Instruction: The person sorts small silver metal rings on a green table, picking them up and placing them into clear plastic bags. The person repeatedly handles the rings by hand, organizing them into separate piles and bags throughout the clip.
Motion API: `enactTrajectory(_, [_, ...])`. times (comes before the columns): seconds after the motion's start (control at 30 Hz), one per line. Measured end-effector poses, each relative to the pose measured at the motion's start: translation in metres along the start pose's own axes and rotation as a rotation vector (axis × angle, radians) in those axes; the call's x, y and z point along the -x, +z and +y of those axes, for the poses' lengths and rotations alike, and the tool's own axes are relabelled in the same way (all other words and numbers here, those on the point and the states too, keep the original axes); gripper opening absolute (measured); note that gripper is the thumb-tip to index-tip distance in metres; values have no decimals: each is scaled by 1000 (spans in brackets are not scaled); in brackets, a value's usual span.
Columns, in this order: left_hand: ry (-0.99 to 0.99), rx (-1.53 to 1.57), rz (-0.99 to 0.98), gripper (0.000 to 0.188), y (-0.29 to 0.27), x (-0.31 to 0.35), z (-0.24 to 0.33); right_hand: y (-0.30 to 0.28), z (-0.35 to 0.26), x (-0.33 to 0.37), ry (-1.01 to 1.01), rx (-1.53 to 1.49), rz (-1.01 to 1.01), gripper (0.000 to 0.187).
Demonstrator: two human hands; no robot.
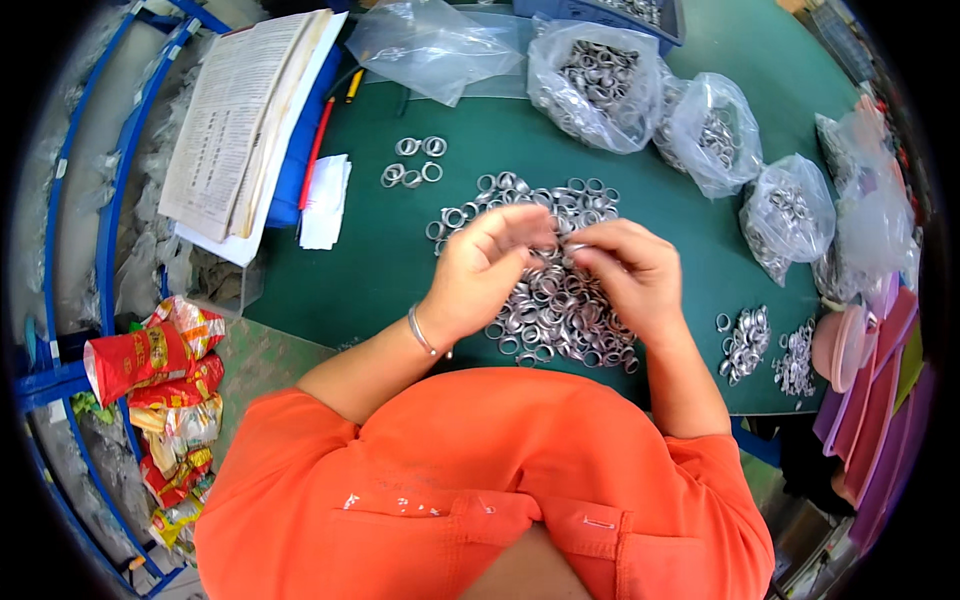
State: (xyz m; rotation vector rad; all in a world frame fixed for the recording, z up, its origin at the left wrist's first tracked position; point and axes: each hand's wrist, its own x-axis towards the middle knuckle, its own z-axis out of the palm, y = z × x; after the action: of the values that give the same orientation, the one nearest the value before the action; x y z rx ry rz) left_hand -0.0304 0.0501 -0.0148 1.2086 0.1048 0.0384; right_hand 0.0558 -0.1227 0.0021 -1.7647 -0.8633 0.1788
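A loose pile of silver metal rings (570, 310) lies on the green tabletop in front of me. Over its upper part, my right hand (635, 270) pinches one ring (574, 249) between thumb and forefinger. My left hand (490, 260), with a bangle on its wrist, hovers at the pile's left side. Its fingers are curved, with a gap between them and the thumb, and the fingertips are a little blurred; I see nothing held there. Beyond the left hand, a small separate group of rings (411, 178) sits on the table.
Clear plastic bags of rings (600, 85) line the back and right. Two smaller heaps (746, 345) of metal pieces lie at the right edge. Papers (240, 120), a red pen (316, 150) and a white slip (325, 205) are at the left, beside blue shelving (118, 200).
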Motion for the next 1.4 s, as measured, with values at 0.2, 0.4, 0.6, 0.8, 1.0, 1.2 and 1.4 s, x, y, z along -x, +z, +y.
enactTrajectory(0.2, [554,-1466,508,32,-91,-49,12,-7,7,12,403,-553,156,14])
enactTrajectory(0.4, [374,-1597,362,38,-100,-62,2,-10,10,17,528,-691,179,16])
enactTrajectory(0.6, [584,-1590,243,14,-108,-75,-1,-12,6,16,590,-835,177,16])
enactTrajectory(0.8, [552,-1641,227,13,-101,-71,3,-20,6,19,638,-1099,170,15])
enactTrajectory(1.0, [685,-1711,180,17,-101,-70,4,-22,11,25,683,-1309,161,14])
enactTrajectory(1.2, [701,-1673,128,22,-98,-72,5,-30,2,24,365,-880,457,12])
enactTrajectory(1.4, [696,-1671,92,26,-96,-70,9,-143,8,6,-289,828,1087,18])
